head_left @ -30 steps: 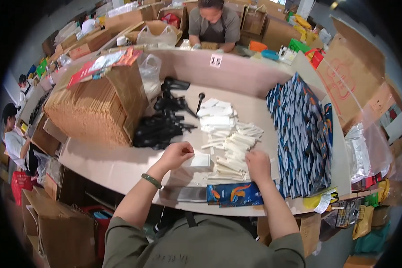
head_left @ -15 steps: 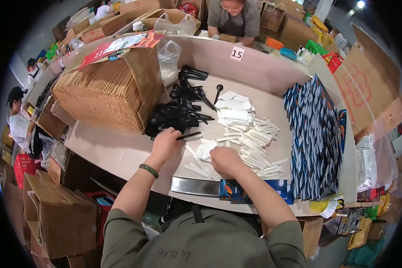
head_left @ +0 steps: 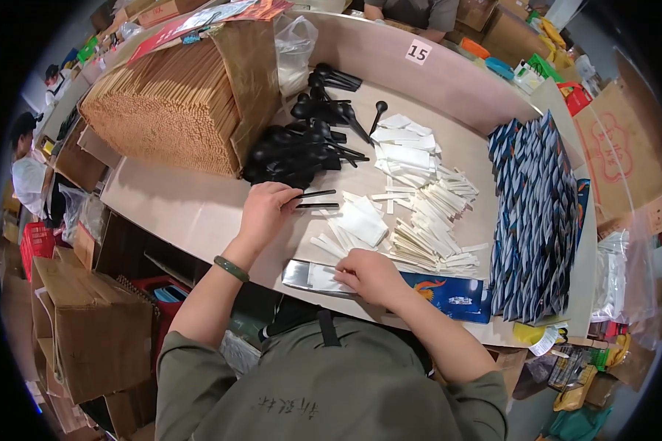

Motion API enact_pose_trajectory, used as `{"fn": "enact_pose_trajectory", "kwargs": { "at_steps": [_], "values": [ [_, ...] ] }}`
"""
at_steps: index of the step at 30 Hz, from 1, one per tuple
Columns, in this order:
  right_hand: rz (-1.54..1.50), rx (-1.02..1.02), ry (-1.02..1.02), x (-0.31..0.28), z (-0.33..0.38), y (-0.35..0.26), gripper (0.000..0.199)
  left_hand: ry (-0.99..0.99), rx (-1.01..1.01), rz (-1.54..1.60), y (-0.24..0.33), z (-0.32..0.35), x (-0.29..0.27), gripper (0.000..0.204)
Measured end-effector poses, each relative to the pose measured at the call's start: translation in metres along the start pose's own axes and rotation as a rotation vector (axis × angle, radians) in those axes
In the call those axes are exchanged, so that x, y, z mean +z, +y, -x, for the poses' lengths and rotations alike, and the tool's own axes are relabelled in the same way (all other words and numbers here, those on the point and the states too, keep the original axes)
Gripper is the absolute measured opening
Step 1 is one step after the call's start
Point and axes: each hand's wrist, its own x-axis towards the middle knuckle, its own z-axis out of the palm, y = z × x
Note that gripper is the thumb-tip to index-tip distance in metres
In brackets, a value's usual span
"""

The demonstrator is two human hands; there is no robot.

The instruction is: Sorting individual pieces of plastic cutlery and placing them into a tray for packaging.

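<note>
My left hand [head_left: 266, 209] reaches to the near edge of a heap of black plastic spoons [head_left: 301, 143] and pinches the handle of one black spoon [head_left: 312, 195]. My right hand [head_left: 371, 275] presses down on a flat blue and silver pouch [head_left: 426, 290] at the table's near edge, fingers on its silver open end. Between the hands lie white folded napkins [head_left: 364, 220] and a spread of thin white paper-wrapped sticks [head_left: 430, 228].
A big open carton of wooden chopsticks [head_left: 169, 103] lies on its side at the left. A row of upright blue patterned pouches [head_left: 533, 213] stands at the right. Cardboard boxes [head_left: 88, 331] sit on the floor at the left. Another person works beyond the far partition [head_left: 412, 11].
My left hand has reached out from the napkins to the spoon heap and closed on a spoon. My right hand has moved down onto the blue pouch at the near edge.
</note>
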Motion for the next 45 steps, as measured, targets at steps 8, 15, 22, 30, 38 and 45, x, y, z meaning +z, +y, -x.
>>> {"fn": "enact_pose_trajectory", "kwargs": {
  "at_steps": [8, 15, 22, 30, 38, 45],
  "values": [
    [0.091, -0.070, 0.317, 0.017, 0.020, 0.004, 0.032, -0.172, -0.121, 0.242, 0.054, 0.025, -0.007, 0.017],
    [0.144, -0.180, 0.199, 0.005, 0.065, 0.022, 0.057, -0.420, 0.206, 0.252, 0.075, 0.053, -0.003, 0.015],
    [0.379, -0.218, 0.226, 0.040, 0.079, 0.033, 0.044, -0.179, 0.193, -0.031, 0.044, -0.015, -0.032, 0.014],
    [0.261, -0.281, 0.309, 0.036, 0.077, 0.028, 0.043, 0.087, -0.464, -0.516, -0.040, -0.148, -0.163, 0.013],
    [0.119, -0.260, 0.362, 0.037, 0.086, 0.028, 0.037, 0.056, -0.389, -0.662, -0.042, -0.161, -0.171, 0.020],
    [-0.063, -0.357, 0.405, 0.054, 0.079, 0.053, 0.048, 0.578, -0.723, 0.187, -0.059, -0.004, -0.145, 0.017]
  ]
}}
